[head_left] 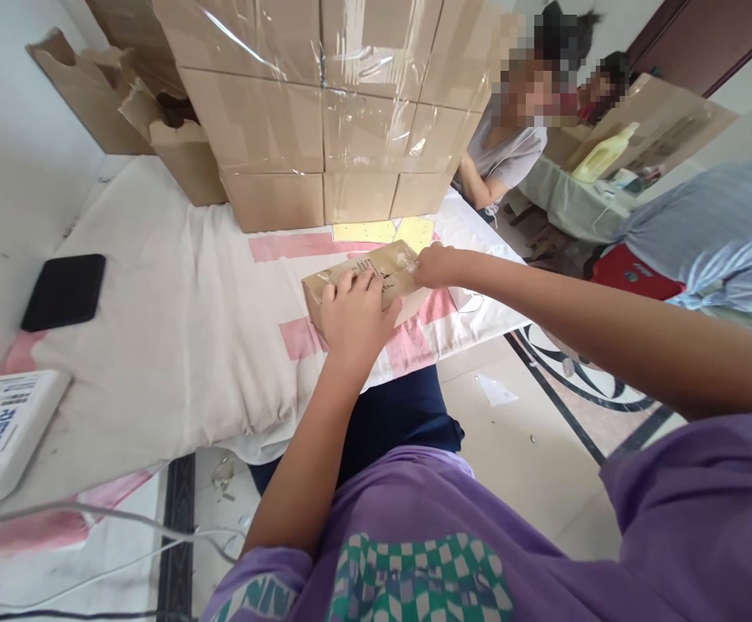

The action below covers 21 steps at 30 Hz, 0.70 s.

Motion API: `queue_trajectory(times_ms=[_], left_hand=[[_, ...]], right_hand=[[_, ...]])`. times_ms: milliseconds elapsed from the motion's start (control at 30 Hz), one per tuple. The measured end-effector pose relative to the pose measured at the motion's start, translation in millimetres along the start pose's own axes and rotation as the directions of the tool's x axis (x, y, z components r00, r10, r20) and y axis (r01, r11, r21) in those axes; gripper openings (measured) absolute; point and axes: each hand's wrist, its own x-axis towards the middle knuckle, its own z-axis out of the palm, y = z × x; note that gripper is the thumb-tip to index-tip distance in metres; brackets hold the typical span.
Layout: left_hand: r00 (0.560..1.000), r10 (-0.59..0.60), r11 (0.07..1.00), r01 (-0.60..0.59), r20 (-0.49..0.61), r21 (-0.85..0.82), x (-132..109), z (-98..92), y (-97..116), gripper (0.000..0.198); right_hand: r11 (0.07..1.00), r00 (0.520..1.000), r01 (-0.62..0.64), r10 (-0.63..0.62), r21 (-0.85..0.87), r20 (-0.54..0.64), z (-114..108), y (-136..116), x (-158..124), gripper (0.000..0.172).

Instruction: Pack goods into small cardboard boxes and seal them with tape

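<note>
One cloth-covered table (148, 302), its left part running out of view. One stack of taped cartons (252, 121) at its far side: nine faces show in three rows; the top row is cut off by the upper edge, and depth is hidden. Two other people (519, 160) in the background, the nearer partly behind the stack, the farther mostly covered. Open cartons (181, 160) left of the stack; they overlap, number not determinable. One small carton (398, 275), on the table in front of the stack; its print is partly covered and unreadable. One white printed box (9, 428), cut off at the left edge. Two hands on the small carton: the left hand (357, 311) spread wide across its top, the right hand (437, 264) curled at its right end, fingertips hidden, grip not determinable. One flat black object (65, 291), identity unclear. Two yellow pieces (363, 231) at the stack's foot, partly hidden.
</note>
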Motion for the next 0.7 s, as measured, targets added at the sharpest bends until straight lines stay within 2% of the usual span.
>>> queue_trajectory(times_ms=[33,100,200,267,333,433,600,700], left_hand=[[1.000,-0.002,1.000,0.002,0.005,-0.009,0,-0.4,0,0.039],[1.000,-0.008,1.000,0.009,0.013,-0.018,0,-1.1,0,0.040],[1.000,-0.007,1.000,0.007,0.028,0.007,1,-2.0,0,0.041],[0.999,0.001,0.999,-0.002,0.032,0.042,1,-2.0,0,0.042],[0.999,0.006,0.997,-0.008,0.033,0.074,2,-1.4,1,0.041],[0.999,-0.010,0.995,0.006,0.034,0.097,2,0.2,2,0.041],[1.000,-0.003,0.991,0.000,0.020,0.132,-1,1.2,4,0.040],[1.000,0.011,0.990,-0.015,0.029,0.141,-2,-0.3,4,0.041]], right_hand=[[0.997,0.998,0.028,-0.024,-0.075,0.054,-5,3,-6,0.011],[0.975,0.981,0.132,-0.103,-0.181,0.164,-17,9,-20,0.038],[0.939,0.938,0.279,-0.222,-0.202,0.267,-29,14,-38,0.076],[0.938,0.932,0.272,-0.201,-0.216,0.302,-28,14,-42,0.088],[0.940,0.942,0.246,-0.174,-0.238,0.288,-22,11,-42,0.094],[0.938,0.956,0.237,-0.179,-0.254,0.231,-15,7,-44,0.092],[0.928,0.960,0.275,-0.252,-0.251,0.118,-19,11,-72,0.071],[0.932,0.964,0.266,-0.255,-0.247,0.077,-22,13,-75,0.062]])
